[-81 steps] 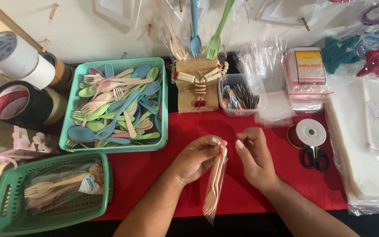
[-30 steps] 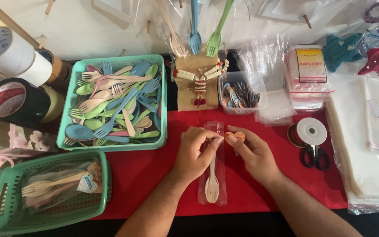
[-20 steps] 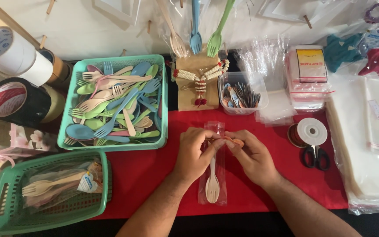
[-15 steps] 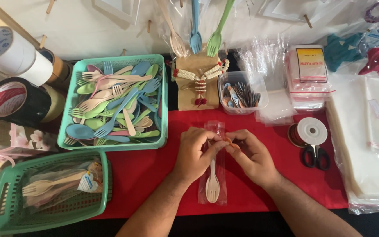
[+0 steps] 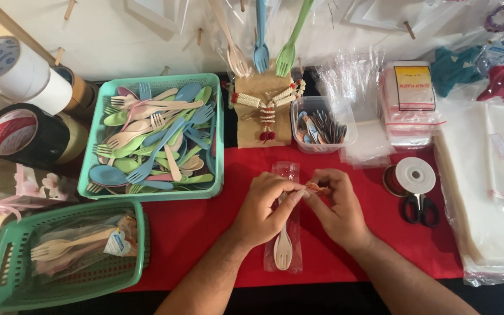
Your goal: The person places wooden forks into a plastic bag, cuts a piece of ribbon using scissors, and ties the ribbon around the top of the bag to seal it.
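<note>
A narrow clear plastic bag (image 5: 284,256) lies on the red cloth (image 5: 193,233) with a beige spoon and fork inside it. My left hand (image 5: 263,207) rests on the bag's upper half, thumb and forefinger pinched at a small orange-red tie (image 5: 317,188). My right hand (image 5: 338,204) faces it and pinches the same tie from the other side. The bag's open top (image 5: 286,170) sticks out beyond my fingers.
A teal basket (image 5: 216,140) of coloured spoons and forks stands at the upper left. A green basket (image 5: 13,251) with packed sets sits at the lower left. A clear tub (image 5: 322,125) of ties, a ribbon spool (image 5: 414,175), scissors (image 5: 420,209) and stacked bags (image 5: 497,192) lie to the right.
The bag, first lifted and hanging between my hands, now lies flat on the cloth. Both hands have closed in over its upper part around the small tie.
</note>
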